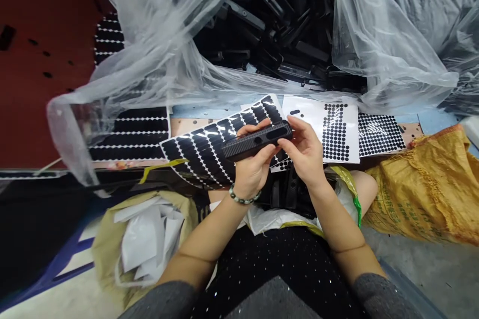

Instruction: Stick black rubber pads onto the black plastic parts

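My left hand [256, 169] is wrapped round a long black plastic part [243, 147] with a carbon-fibre-like weave, thumb along its near side. The part lies slightly tilted, its right end higher. On its upper face are a small round dark spot and a longer dark oval. My right hand [305, 152] is closed at the right end, thumb and forefinger on the part. Whether a small sticker is between those fingertips I cannot tell. Beneath the hands lies a sheet of black oval stickers [209, 144]. To the right is a white sheet with black round stickers [337, 132].
Behind, a heap of black plastic parts [277, 25] lies among clear plastic sheeting [149, 35]. More sticker sheets [130, 132] lie left. A bag of white paper scraps [149, 239] stands lower left, a yellow woven sack [430, 189] at right. Black parts lie in an open bag on the lap.
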Demonstrator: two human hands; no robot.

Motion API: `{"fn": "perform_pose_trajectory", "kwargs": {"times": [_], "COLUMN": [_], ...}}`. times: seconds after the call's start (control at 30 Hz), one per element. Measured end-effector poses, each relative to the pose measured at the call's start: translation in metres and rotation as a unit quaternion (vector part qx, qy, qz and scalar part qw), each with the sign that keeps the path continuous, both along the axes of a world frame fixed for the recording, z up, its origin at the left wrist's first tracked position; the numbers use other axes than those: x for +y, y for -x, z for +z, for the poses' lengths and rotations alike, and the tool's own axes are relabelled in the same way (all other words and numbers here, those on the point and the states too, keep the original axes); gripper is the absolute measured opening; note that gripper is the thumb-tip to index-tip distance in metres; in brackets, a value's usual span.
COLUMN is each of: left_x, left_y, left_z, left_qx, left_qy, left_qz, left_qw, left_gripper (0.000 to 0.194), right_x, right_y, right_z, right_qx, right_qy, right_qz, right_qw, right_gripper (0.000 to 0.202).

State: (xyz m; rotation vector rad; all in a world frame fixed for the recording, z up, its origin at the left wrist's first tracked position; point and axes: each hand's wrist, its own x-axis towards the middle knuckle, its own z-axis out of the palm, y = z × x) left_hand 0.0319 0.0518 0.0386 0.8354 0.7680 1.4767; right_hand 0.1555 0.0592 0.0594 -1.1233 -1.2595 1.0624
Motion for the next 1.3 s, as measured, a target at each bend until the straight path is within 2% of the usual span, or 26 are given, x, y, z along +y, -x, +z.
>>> {"fn": "perform_pose_trajectory", "kwargs": {"times": [0.07, 0.17, 0.23, 0.3, 0.4, 0.43, 0.47, 0.53, 0.6, 0.7, 0.8, 0.87, 0.93, 1.0, 1.07, 1.17, 1.3], "left_x": [-0.001, -0.002, -0.004, -0.002, 0.015, 0.026, 0.039, 0.07, 0.1, 0.131, 0.152, 0.165, 0.177, 0.186, 0.192, 0.199, 0.211], "left_y": [0.006, 0.015, 0.019, 0.02, 0.026, 0.029, 0.032, 0.039, 0.042, 0.039, 0.038, 0.045, 0.058, 0.075, 0.092, 0.107, 0.104], "left_z": [0.002, 0.003, 0.004, 0.006, 0.004, 0.001, -0.004, -0.017, -0.031, -0.044, -0.041, -0.036, -0.031, -0.031, -0.036, -0.046, -0.051], "left_qx": [-0.009, -0.013, 0.026, 0.086, 0.158, 0.183, 0.214, 0.301, 0.395, 0.47, 0.499, 0.549, 0.641, 0.715, 0.742, 0.751, 0.772], "left_qy": [-0.003, 0.017, 0.042, 0.033, -0.024, -0.029, -0.021, 0.015, 0.04, 0.031, -0.057, -0.127, -0.156, -0.154, -0.155, -0.16, -0.17], "left_qz": [-0.046, -0.136, -0.145, -0.15, -0.225, -0.225, -0.201, -0.088, -0.006, 0.023, 0.047, 0.07, 0.023, -0.083, -0.172, -0.202, -0.186], "left_qw": [0.999, 0.99, 0.988, 0.984, 0.961, 0.956, 0.956, 0.95, 0.918, 0.882, 0.863, 0.823, 0.752, 0.676, 0.629, 0.608, 0.584], "left_gripper": [0.046, 0.053, 0.047, 0.045, 0.057, 0.057, 0.053, 0.041, 0.036, 0.033, 0.034, 0.044, 0.053, 0.049, 0.042, 0.043, 0.045], "right_x": [0.001, 0.002, 0.001, -0.001, -0.01, -0.015, -0.02, -0.026, -0.024, 0.0, 0.037, 0.059, 0.071, 0.077, 0.079, 0.083, 0.1], "right_y": [-0.006, -0.015, -0.02, -0.026, -0.046, -0.055, -0.064, -0.078, -0.08, -0.059, -0.024, -0.007, 0.0, -0.001, -0.005, -0.007, -0.004], "right_z": [0.004, 0.005, 0.003, 0.0, -0.004, -0.005, -0.007, -0.012, -0.021, -0.034, -0.044, -0.048, -0.052, -0.058, -0.064, -0.071, -0.07], "right_qx": [0.01, 0.031, 0.046, 0.066, 0.053, 0.02, -0.033, -0.164, -0.261, -0.295, -0.324, -0.338, -0.296, -0.233, -0.205, -0.227, -0.297], "right_qy": [-0.004, 0.009, 0.025, 0.039, 0.072, 0.089, 0.108, 0.118, 0.088, 0.048, 0.071, 0.101, 0.127, 0.143, 0.151, 0.148, 0.079], "right_qz": [0.002, -0.003, -0.019, -0.046, -0.052, -0.032, -0.003, 0.025, 0.001, -0.065, -0.078, -0.045, -0.003, 0.024, 0.028, 0.012, -0.027], "right_qw": [1.0, 0.999, 0.998, 0.996, 0.995, 0.995, 0.994, 0.979, 0.961, 0.952, 0.94, 0.935, 0.947, 0.961, 0.967, 0.963, 0.951], "right_gripper": [0.034, 0.032, 0.033, 0.033, 0.031, 0.031, 0.029, 0.029, 0.031, 0.041, 0.059, 0.055, 0.041, 0.032, 0.027, 0.022, 0.019]}}
